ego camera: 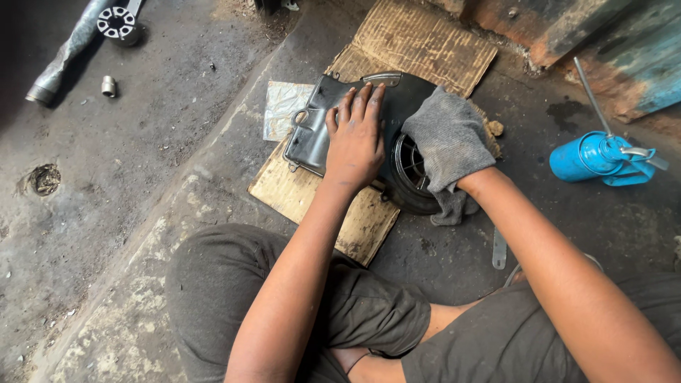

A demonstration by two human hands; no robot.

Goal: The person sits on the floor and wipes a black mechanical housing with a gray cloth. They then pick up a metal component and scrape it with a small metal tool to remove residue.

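A black engine cover (319, 131), a flat dark casing with a round vented opening (410, 163) at its right end, is lying just above the middle of the frame on sheets of worn cardboard (418, 42), its long axis running from left to right with a slight downward tilt toward the right. The left hand (355, 138) is pressing flat on top of the cover, palm down, fingers stretched and nearly together, pointing toward the upper edge of the frame, with the forearm reaching up from the lower centre. The right hand (447, 142) is resting on the cover's right end, wrapped under a grey rag (443, 128), so its fingers are hidden and I cannot tell how tightly it is gripping the cloth. Much of the cover's middle is lying under the two hands, and its lower edge is hard to make out. A blue oil can (592, 157) with a long spout is lying at the right edge. A small socket (108, 86) is sitting on the dirty floor at the upper left.
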